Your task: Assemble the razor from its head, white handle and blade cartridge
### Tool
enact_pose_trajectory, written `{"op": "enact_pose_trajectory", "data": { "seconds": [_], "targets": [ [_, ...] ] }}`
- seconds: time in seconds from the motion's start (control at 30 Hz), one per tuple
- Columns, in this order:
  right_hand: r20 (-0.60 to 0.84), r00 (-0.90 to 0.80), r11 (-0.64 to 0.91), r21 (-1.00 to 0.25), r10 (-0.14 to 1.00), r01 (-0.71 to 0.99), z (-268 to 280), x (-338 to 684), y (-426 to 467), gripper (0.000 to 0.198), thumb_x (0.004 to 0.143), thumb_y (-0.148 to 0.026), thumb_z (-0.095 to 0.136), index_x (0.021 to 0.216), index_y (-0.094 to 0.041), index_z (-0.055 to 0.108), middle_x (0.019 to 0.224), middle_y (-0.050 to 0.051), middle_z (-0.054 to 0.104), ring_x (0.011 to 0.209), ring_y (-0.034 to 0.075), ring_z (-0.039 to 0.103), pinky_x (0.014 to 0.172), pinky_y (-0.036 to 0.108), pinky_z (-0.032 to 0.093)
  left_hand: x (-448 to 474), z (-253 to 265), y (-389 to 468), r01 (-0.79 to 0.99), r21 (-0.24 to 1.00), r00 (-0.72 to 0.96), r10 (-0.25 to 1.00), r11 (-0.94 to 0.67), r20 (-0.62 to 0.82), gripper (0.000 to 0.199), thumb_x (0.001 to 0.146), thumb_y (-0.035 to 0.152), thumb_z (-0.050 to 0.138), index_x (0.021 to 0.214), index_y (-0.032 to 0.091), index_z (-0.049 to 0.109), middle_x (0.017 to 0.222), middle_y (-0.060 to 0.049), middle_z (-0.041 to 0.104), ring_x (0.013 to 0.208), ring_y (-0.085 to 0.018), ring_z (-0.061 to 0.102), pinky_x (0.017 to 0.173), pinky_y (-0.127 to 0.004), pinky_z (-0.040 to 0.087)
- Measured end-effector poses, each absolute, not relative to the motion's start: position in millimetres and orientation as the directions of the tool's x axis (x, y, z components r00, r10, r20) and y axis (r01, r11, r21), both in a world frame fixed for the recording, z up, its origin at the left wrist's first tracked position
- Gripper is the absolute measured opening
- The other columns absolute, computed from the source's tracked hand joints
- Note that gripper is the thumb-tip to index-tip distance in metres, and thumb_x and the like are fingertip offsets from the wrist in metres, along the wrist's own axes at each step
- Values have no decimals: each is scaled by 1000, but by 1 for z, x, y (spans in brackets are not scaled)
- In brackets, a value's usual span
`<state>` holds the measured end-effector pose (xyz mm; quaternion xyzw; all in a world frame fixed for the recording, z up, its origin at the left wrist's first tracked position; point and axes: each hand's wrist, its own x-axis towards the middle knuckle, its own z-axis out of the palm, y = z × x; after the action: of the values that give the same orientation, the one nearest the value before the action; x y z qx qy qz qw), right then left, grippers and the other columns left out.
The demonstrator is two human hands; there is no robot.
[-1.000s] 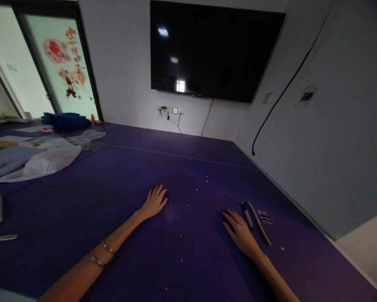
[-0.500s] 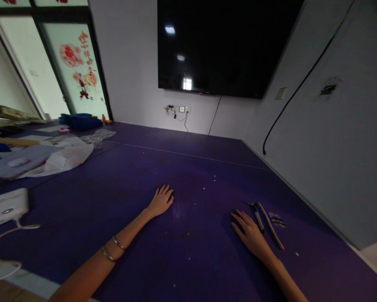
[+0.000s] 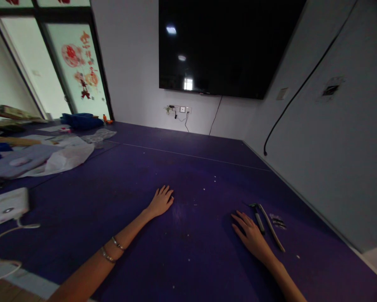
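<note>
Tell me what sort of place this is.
Probably an indoor workroom or meeting room: a broad purple tabletop, a large wall-mounted screen and a glass door with red decorations.

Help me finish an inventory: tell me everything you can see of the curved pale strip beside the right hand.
The curved strip is slim, pale beige and gently bowed, its material unclear, perhaps plastic. It lies on the purple tabletop, slanting, between a gray-handled tool and a small packet. Its far end is close to the tool's head; I can't tell whether they touch. The right hand does not hold it.
</note>
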<state>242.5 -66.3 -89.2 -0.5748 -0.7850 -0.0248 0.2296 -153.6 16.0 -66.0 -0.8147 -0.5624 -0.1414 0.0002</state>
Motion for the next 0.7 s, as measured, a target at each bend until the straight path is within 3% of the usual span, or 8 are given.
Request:
{"op": "enact_pose_trajectory", "data": {
  "seconds": [0.27,0.4,0.53,0.7],
  "targets": [
    [382,-209,331,-287,900,899,-87,237,-67,41,86,-39,42,119,-21,56,130,10,49,124,26,39,100,45,36,-154,-66,16,915,170,325,917,-367,232,48,90,40,26,127,16,45,140,-13,36,132,-28,24,105,-50,21],
    [474,-141,329,-342,869,880,-79,242,-66,35,85,-34,43,110,-18,62,120,12,56,110,24,53,94,41,43,-154,-65,17,918,154,325,916,-366,237,47,90,39,27,126,16,46,139,-13,37,132,-28,25,104,-50,22],
    [602,73,168,-334,795,927,-65,266,-65,32,83,-30,41,97,-14,65,98,13,63,90,23,59,83,37,46,-155,-68,19,921,135,326,912,-366,249,48,90,40,27,126,16,47,139,-13,38,131,-29,26,104,-50,23],
    [497,200,-95,-229,845,969,-58,286,-70,35,82,-31,41,101,-12,63,92,13,60,77,21,58,69,30,45,-157,-70,21,920,120,333,906,-373,261,49,90,41,25,126,16,47,138,-13,39,131,-29,27,104,-49,24]
  ]
}}
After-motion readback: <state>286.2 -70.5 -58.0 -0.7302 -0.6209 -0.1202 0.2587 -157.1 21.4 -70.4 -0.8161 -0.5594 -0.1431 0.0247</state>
